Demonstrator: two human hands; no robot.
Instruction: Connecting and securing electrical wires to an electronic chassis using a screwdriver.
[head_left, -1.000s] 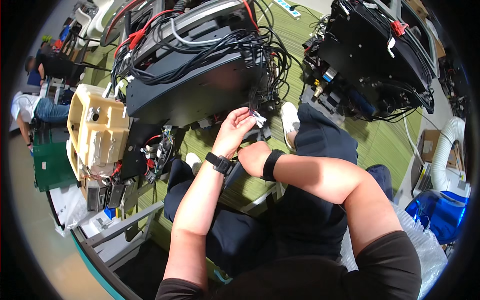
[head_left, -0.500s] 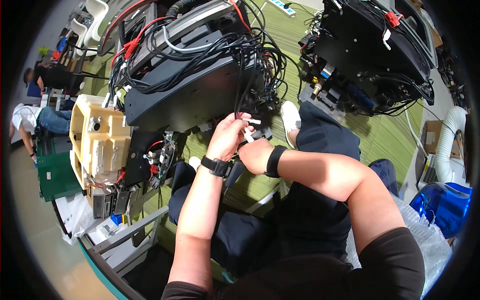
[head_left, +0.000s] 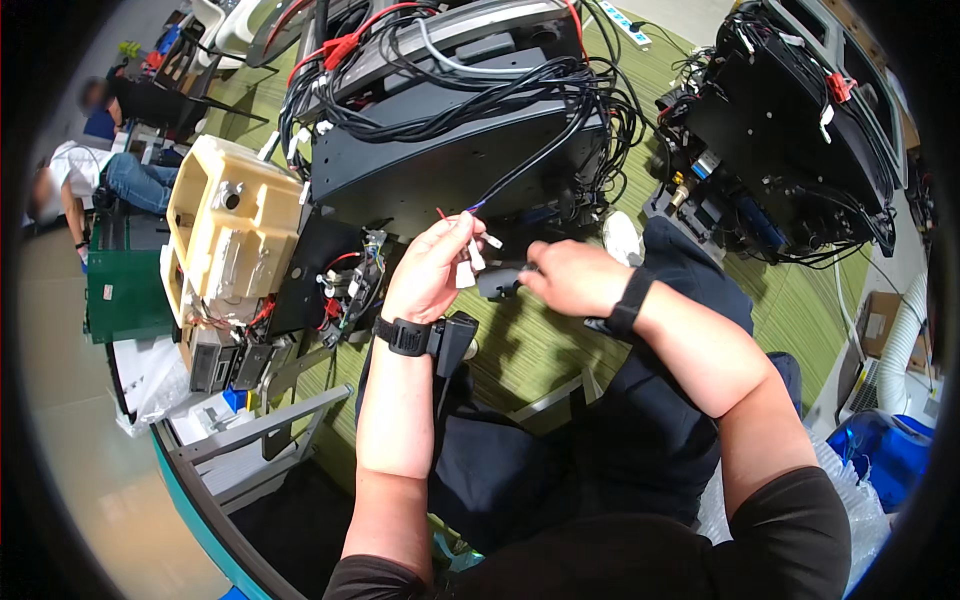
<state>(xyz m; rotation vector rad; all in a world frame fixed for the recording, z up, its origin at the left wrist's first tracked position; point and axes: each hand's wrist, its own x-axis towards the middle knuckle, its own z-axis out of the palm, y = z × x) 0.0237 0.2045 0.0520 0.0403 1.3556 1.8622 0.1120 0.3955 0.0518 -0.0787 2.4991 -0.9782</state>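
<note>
- Several white plugs are hanging at the fingertips of the left hand, near the centre of the frame.
- Thumb and fingers of this hand are pinching the thin wires just above the plugs.
- Black cable is running from the wires up toward the upper middle of the frame, over the side of a big black metal box.
- To the right of the plugs, the right hand is bending its fingers toward a dark grey object; whether it is gripping this, I cannot tell.
- Each wrist is wearing a black strap.
- Loops of more black cables are lying across the top of the box.
- A second black machine is standing at the upper right.
- At the left, a cream plastic casing is sitting beside a green panel.
- Another person is bending over at the upper left.
- Green striped floor is showing beneath the hands.
</note>
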